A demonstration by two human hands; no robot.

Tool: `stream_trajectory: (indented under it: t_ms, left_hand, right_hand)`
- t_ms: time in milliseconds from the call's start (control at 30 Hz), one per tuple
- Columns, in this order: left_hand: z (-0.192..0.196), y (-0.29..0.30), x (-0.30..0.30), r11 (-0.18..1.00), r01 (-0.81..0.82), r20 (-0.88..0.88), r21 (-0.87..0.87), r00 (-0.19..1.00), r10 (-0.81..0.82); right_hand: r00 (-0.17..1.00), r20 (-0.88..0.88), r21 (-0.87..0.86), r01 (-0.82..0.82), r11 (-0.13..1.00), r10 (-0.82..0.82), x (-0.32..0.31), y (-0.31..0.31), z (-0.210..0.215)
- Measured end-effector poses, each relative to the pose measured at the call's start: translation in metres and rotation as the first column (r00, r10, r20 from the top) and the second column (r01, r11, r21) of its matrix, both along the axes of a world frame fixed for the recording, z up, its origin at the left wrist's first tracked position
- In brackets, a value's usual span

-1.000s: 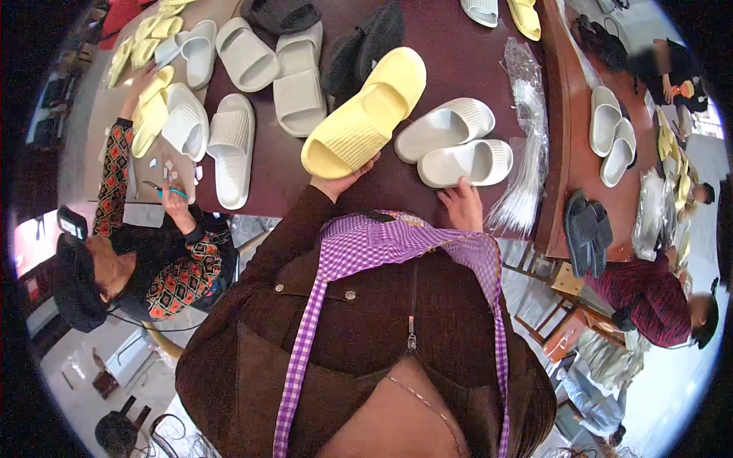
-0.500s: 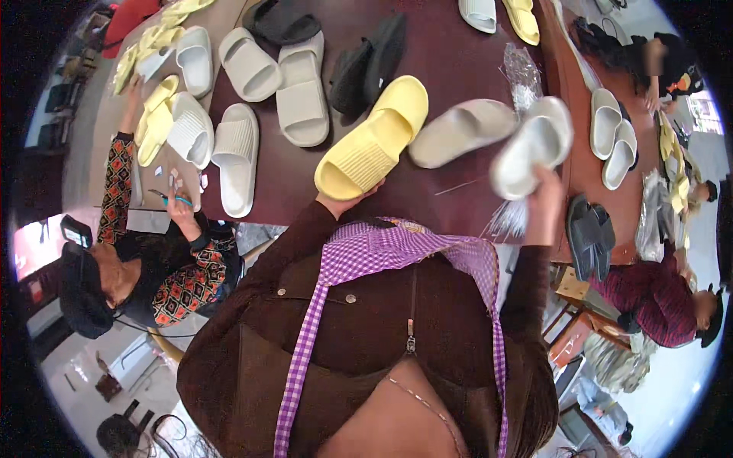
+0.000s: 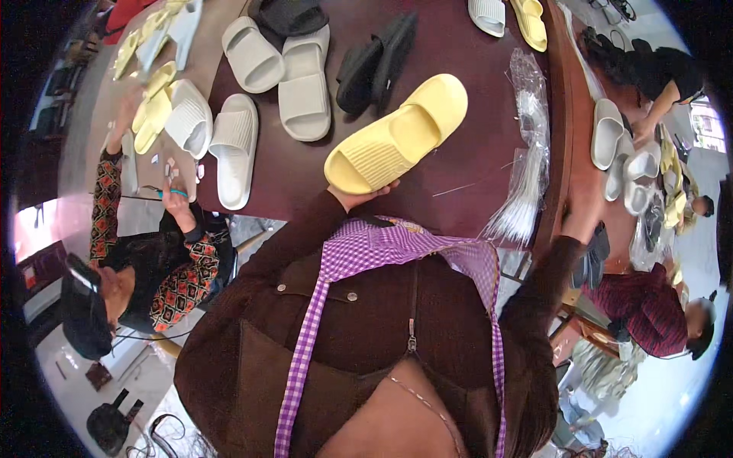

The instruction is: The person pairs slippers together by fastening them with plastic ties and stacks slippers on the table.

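A yellow slide sandal point(image 3: 397, 137) lies tilted above the dark red table, its open toe toward me. My left hand point(image 3: 360, 195) is closed around its toe end from beneath, with fingertips showing at the edge. Over the right edge of the table, my right hand point(image 3: 584, 215) is smeared by motion, and its fingers cannot be made out. The nearest things to it are a pale grey slide point(image 3: 641, 179) and the dark slides point(image 3: 592, 256) on the brown table at the right.
A bundle of clear plastic ties point(image 3: 527, 153) lies right of centre. Grey slides point(image 3: 304, 91), black slides point(image 3: 376, 65) and a white slide point(image 3: 235, 153) stand on the table. A co-worker's hand point(image 3: 177, 204) is at the left; other people sit and stand at the right.
My right hand has moved right, away from the white slide it held. Two pale slides are gone from the middle; another pale slide shows on the right table. The yellow slide shifted slightly right.
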State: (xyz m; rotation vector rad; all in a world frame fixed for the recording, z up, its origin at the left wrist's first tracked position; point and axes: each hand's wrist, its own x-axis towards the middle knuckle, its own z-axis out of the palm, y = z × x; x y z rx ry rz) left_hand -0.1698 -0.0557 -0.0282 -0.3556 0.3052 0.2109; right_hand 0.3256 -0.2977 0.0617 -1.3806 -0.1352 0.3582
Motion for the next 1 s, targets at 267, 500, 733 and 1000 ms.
stream_trajectory:
  t_ms: [267,500,733,1000]
  left_hand:
    - [-0.023,0.012,-0.001,0.913,0.172,0.378,0.371,0.870,-0.317]
    - [0.049,0.013,-0.007,0.889,0.095,-0.404,0.449,0.909,0.107]
    - [0.022,0.036,0.003,0.643,0.203,-0.521,0.738,0.777,0.353]
    - [0.062,0.109,-0.012,0.346,0.377,-0.508,0.859,0.713,0.484]
  right_hand:
    - [0.752,-0.534,0.209,-0.327,0.922,0.388,-0.203,0.128,-0.073]
    - [0.775,-0.617,0.147,-0.056,0.987,0.136,-0.223,0.107,-0.098]
    - [0.793,-0.609,0.085,0.022,0.996,0.035,-0.249,0.079,-0.116]
    - [0.988,0.061,-0.291,-0.118,0.949,0.141,-0.143,0.024,-0.056]
